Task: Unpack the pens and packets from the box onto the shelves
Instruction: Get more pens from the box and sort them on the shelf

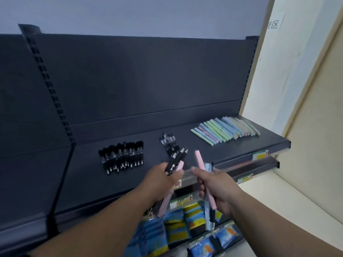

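Note:
My left hand (163, 179) grips a bunch of black pens (177, 159) together with a pink pen (168, 197), tips pointing up and right. My right hand (216, 188) grips a pink pen (201, 165), a light blue pen (207, 210) and a black one. Both hands hover over the front edge of the dark top shelf (89, 175). On that shelf lie a row of black pens (121, 156), a smaller black bunch (169, 143) and a fan of green, blue and pink pens (225, 129). The box is not in view.
Below the top shelf, lower shelves hold blue and yellow packets (178, 225) and blue packets (219, 240). Price labels (259, 154) sit on the shelf fronts. A cream wall and door frame (306, 108) stand at the right. A slotted upright (48, 84) divides the dark back panel.

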Action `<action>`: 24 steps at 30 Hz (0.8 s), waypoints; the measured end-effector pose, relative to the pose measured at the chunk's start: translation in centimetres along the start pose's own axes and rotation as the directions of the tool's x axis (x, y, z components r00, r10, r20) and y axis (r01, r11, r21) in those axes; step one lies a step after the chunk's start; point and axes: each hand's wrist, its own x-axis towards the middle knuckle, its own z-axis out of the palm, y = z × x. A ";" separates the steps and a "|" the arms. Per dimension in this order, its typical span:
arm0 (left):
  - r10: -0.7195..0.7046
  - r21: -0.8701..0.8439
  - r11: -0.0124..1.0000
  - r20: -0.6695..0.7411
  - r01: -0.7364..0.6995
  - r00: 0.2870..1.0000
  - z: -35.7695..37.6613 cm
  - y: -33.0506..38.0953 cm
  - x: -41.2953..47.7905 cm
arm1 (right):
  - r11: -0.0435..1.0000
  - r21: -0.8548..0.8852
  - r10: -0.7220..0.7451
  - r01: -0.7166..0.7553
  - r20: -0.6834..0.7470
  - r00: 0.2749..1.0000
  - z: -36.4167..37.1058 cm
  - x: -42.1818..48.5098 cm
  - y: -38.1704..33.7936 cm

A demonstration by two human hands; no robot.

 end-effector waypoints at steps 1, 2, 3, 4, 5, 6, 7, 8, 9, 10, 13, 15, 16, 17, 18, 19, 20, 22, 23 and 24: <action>0.002 -0.010 1.000 0.009 -0.002 1.000 -0.1 0.2 1.1 | 1.000 -0.003 -0.008 0.008 -0.010 1.000 0.2 0.9 -0.7; 0.005 -0.022 1.000 0.019 -0.004 1.000 -0.4 0.4 2.3 | 1.000 -0.006 -0.014 0.014 -0.018 1.000 0.5 1.8 -1.4; 0.010 -0.033 0.999 0.030 -0.009 1.000 -0.7 0.6 3.4 | 1.000 -0.009 -0.016 0.016 -0.025 1.000 1.0 2.9 -2.2; 0.017 -0.044 0.999 0.038 -0.015 0.999 -1.1 0.8 4.6 | 1.000 -0.014 -0.018 0.017 -0.036 0.999 1.5 4.0 -3.0; 0.023 -0.056 0.998 0.042 -0.021 0.999 -1.7 1.0 5.9 | 1.000 -0.023 -0.021 0.020 -0.046 0.999 2.1 5.2 -3.8; 0.033 -0.065 0.997 0.046 -0.030 0.998 -2.2 1.1 7.1 | 0.999 -0.031 -0.021 0.019 -0.051 0.998 2.8 6.4 -4.4; 0.044 -0.069 0.997 0.050 -0.040 0.998 -2.7 1.2 8.3 | 0.999 -0.035 -0.009 0.008 -0.045 0.999 3.4 7.5 -5.0; 0.056 -0.070 0.996 0.056 -0.052 0.997 -3.2 1.2 9.7 | 0.999 -0.032 0.013 -0.013 -0.025 1.000 4.2 8.9 -5.4; 0.065 -0.073 0.995 0.064 -0.060 0.996 -3.5 1.3 10.4 | 0.999 -0.022 0.032 -0.032 -0.004 0.999 4.7 9.6 -5.7; 0.069 -0.077 0.995 0.067 -0.064 0.995 -3.9 1.3 11.2 | 0.999 -0.008 0.049 -0.049 0.020 0.999 5.2 10.4 -5.9; 0.052 -0.068 0.997 0.061 -0.048 0.997 -4.4 0.7 13.7 | 0.993 0.000 0.114 -0.115 0.086 0.990 6.5 13.6 -6.3; 0.023 -0.051 0.999 0.056 -0.020 0.998 -4.7 0.4 14.5 | 0.987 -0.018 0.163 -0.162 0.113 0.980 7.1 15.3 -6.5; 0.011 -0.030 1.000 0.045 -0.010 0.999 -4.8 0.2 14.9 | 0.983 -0.024 0.183 -0.181 0.120 0.976 7.4 16.1 -6.5; 0.004 -0.003 1.000 0.025 -0.004 1.000 -5.0 0.0 15.2 | 0.980 -0.029 0.198 -0.196 0.126 0.972 7.7 16.8 -6.5; -0.004 0.021 1.000 -0.005 0.004 1.000 -5.3 -0.1 15.5 | 0.978 -0.031 0.207 -0.205 0.131 0.970 7.9 17.6 -6.4; -0.019 0.038 0.999 -0.044 0.021 0.999 -5.7 -0.3 15.7 | 0.977 -0.032 0.212 -0.209 0.135 0.968 8.3 18.2 -6.4; -0.040 0.046 0.998 -0.084 0.044 0.996 -6.1 -0.6 15.8 | 0.977 -0.038 0.214 -0.210 0.137 0.967 8.6 18.8 -6.4; -0.072 0.047 0.996 -0.135 0.079 0.988 -7.3 -1.1 15.7 | 0.977 -0.064 0.213 -0.205 0.148 0.966 9.2 19.8 -6.3; -0.081 0.070 0.993 -0.152 0.092 0.985 -7.8 -1.4 15.5 | 0.976 -0.078 0.212 -0.202 0.153 0.965 9.5 20.2 -6.2; -0.084 0.121 0.987 -0.172 0.106 0.981 -8.4 -1.7 15.2 | 0.976 -0.095 0.208 -0.195 0.156 0.965 9.7 20.6 -6.2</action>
